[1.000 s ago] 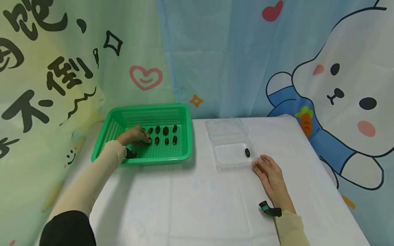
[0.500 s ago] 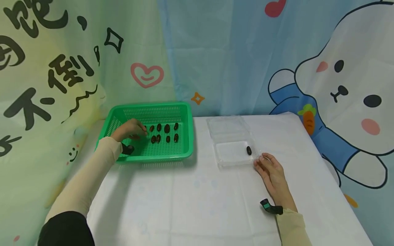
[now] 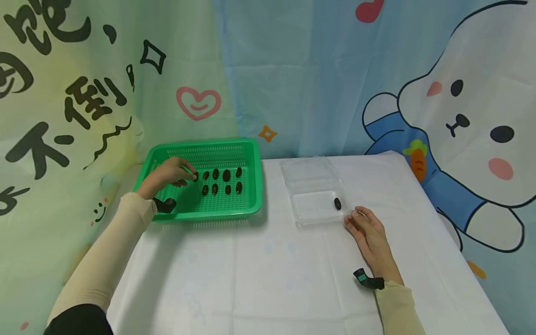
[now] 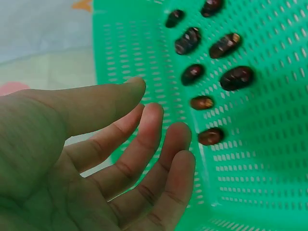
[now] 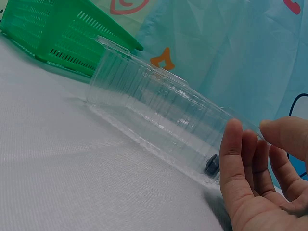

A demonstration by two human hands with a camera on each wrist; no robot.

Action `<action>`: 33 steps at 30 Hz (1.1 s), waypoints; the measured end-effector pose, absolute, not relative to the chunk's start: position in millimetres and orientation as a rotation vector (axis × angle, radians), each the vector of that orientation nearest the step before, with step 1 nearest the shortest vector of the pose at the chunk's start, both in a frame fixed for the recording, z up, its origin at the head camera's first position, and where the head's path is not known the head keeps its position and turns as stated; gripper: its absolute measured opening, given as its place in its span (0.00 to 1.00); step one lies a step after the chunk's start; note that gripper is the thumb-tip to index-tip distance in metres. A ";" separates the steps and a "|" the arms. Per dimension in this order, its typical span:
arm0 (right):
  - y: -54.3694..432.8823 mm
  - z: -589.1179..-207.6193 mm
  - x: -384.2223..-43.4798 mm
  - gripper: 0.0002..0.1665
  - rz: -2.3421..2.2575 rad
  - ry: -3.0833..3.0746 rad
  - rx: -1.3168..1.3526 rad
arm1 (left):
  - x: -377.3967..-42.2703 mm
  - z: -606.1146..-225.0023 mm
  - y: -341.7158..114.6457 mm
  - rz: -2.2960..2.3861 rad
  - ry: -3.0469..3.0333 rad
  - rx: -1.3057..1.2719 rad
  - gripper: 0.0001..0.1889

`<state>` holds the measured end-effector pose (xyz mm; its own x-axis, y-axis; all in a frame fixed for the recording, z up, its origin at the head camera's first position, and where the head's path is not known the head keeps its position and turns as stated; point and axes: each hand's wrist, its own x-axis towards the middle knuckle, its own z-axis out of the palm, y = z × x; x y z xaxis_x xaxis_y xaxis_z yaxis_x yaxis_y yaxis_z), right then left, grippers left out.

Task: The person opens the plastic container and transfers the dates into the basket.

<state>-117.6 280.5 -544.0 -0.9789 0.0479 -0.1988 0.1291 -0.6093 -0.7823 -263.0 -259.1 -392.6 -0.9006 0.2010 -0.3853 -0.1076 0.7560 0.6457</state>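
Note:
Several dark brown dates (image 3: 226, 175) lie in two rows inside a green plastic basket (image 3: 226, 212). My left hand (image 3: 169, 174) is over the basket's left part, its fingertips overlapping the leftmost back-row date (image 3: 195, 176) in the head view. Nothing shows between its thumb and loosely bent fingers in the left wrist view, where the nearest date (image 4: 211, 136) lies just past the fingertips. My right hand (image 3: 370, 237) pinches the front right corner of a clear plastic box (image 5: 144, 101), thumb at the rim and fingers along the outer wall. One date (image 3: 337, 204) lies in the box near that corner.
The box's clear lid (image 3: 307, 174) is folded back behind it. A white cloth covers the table (image 3: 259, 274). A printed curtain (image 3: 284, 83) hangs right behind the table's back edge. The basket stands left of the box, with a gap between them.
My left hand has left the front row's left-end date and moved back and left to the end of the back row. My right hand and the box stay in place.

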 end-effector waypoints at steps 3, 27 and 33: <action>280.2 -542.9 -117.6 0.13 -2.764 1.357 0.314 | -257.2 -386.6 -254.6 0.998 2.528 0.101 0.20; 280.2 -543.3 -119.5 0.13 -2.758 1.375 0.289 | -183.3 -388.0 -166.6 1.524 2.608 0.388 0.14; 281.0 -545.2 -117.4 0.15 -2.752 1.380 0.258 | -172.2 -400.4 -133.6 1.623 2.597 0.460 0.14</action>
